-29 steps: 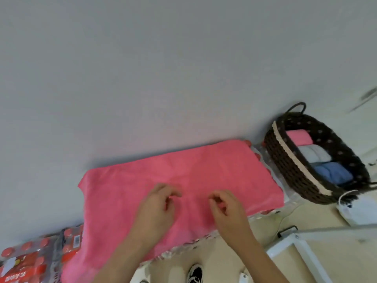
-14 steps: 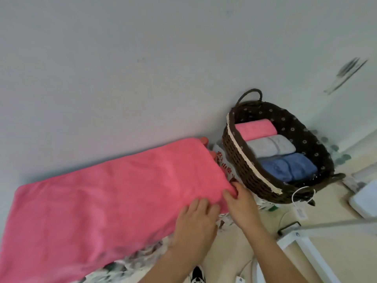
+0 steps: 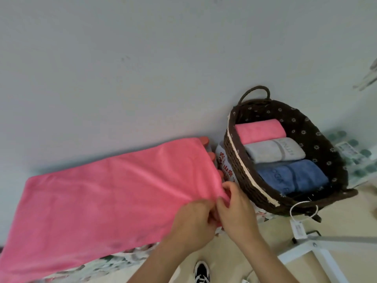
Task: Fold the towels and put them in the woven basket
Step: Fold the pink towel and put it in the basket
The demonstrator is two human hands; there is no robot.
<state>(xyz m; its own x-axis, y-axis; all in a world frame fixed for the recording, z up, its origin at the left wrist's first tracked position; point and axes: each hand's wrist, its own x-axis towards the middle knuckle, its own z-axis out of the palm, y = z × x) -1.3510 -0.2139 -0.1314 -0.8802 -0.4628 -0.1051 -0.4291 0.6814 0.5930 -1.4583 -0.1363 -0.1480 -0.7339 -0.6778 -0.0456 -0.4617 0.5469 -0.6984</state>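
A long pink towel [image 3: 106,197] lies spread flat against the wall, folded into a strip. My left hand [image 3: 193,223] and my right hand [image 3: 236,209] both pinch its near right corner. To the right stands the dark woven basket [image 3: 242,176] with a loop handle. Inside it lie a rolled pink towel [image 3: 261,131], a grey towel [image 3: 275,150] and a blue towel [image 3: 291,178], side by side.
The towel rests on a floral-patterned cloth [image 3: 114,260] over packs of red-capped bottles [image 3: 222,164]. A white tag [image 3: 298,231] hangs from the basket's near end. A white metal frame [image 3: 318,248] is at lower right. A black shoe [image 3: 201,272] shows on the floor below.
Both hands moved from the towel's middle to its near right corner and closed on it. The view swung right, bringing the basket closer to the centre.
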